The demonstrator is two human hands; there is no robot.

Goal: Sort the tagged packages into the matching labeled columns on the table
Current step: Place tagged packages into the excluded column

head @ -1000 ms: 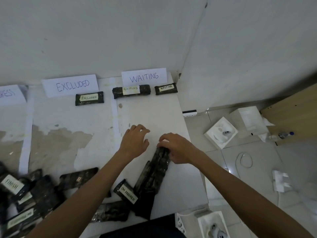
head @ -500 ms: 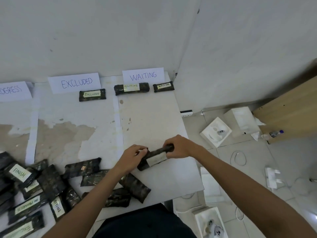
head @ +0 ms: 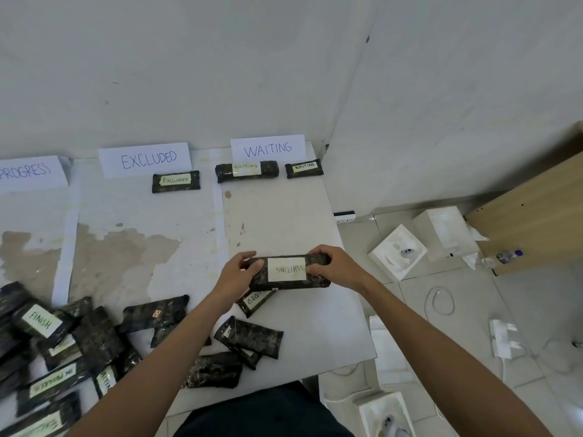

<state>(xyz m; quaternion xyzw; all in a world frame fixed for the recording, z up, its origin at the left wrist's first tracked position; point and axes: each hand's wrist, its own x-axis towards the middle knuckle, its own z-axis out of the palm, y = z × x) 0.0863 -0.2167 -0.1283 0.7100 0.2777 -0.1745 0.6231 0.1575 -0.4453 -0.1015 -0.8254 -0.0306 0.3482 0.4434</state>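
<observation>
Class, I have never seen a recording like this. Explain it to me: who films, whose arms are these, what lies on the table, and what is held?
No machine here: a person wears a camera on the head, looking down at their own arms. The left hand and right hand grip the ends of a dark package tagged WAITING. On the table stand the EXCLUDED sign and the WAITING sign, with sorted packages in front. A pile of unsorted packages lies nearest the person.

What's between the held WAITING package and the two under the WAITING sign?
Only stained tabletop, per head view, between the held package and the long parked package and short parked package.
</observation>
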